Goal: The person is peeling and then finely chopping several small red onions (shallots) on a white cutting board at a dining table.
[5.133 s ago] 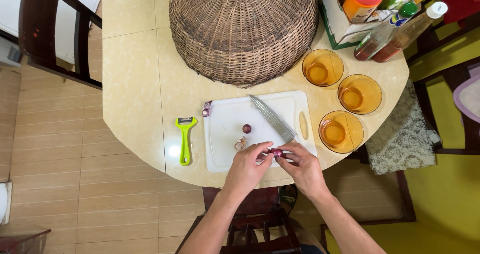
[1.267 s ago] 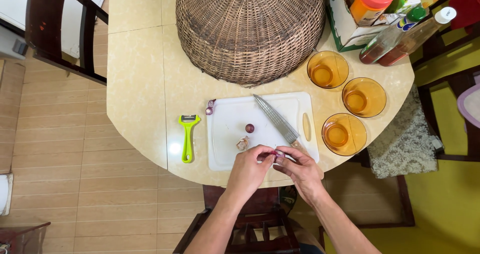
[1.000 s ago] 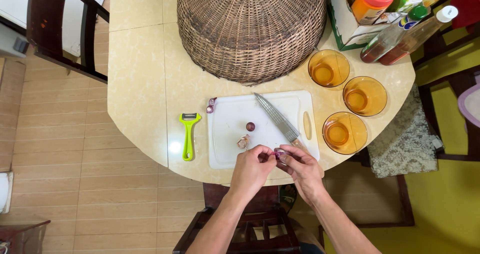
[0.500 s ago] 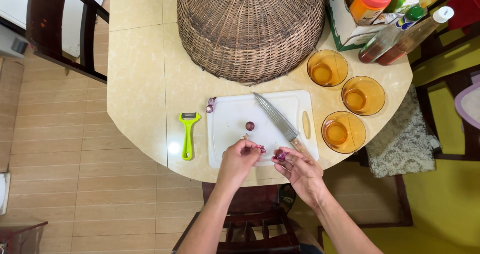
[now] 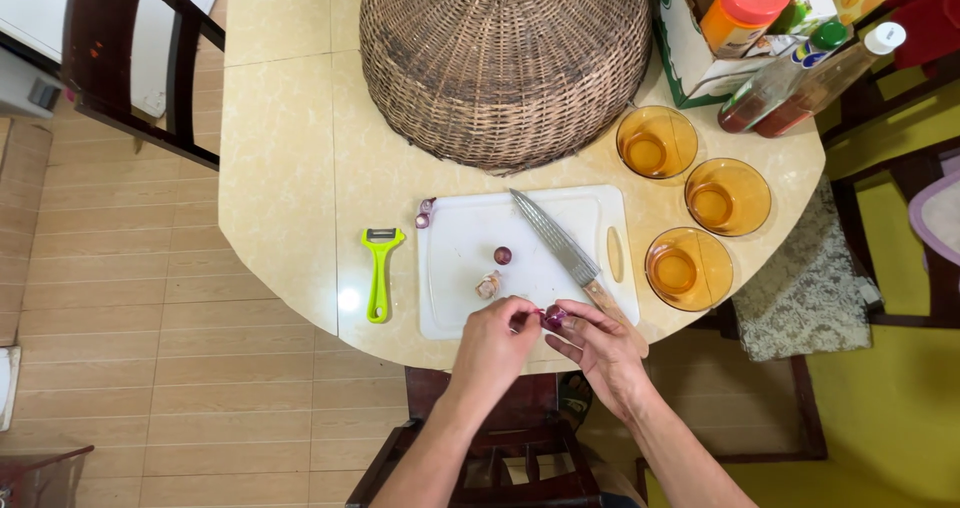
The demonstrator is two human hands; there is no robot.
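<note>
Both hands meet at the near edge of the white cutting board point(image 5: 520, 258). The right hand point(image 5: 600, 353) pinches a small purple shallot point(image 5: 554, 316) between thumb and fingertips, just over the board's near rim. The left hand point(image 5: 495, 343) lies beside it with its fingers curled in narrow toward the shallot; whether they touch it or grip a bit of peel I cannot tell.

On the board, a scrap of pale peel point(image 5: 488, 286) lies just beyond the left hand, and a second small purple shallot point(image 5: 502, 255) sits a little farther in, near the middle. A knife point(image 5: 560, 253) lies slantwise across the board's right half, its wooden handle running under the right hand. Two purple bits point(image 5: 425, 214) rest at the board's far left corner.

Left of the board lies a green peeler point(image 5: 378, 273). To the board's right stand three amber glass bowls point(image 5: 688, 268). Beyond the board a large wicker dome cover point(image 5: 505, 58) stands on the table point(image 5: 280, 168), and right of the dome are bottles point(image 5: 800, 78) and a box point(image 5: 690, 38).
</note>
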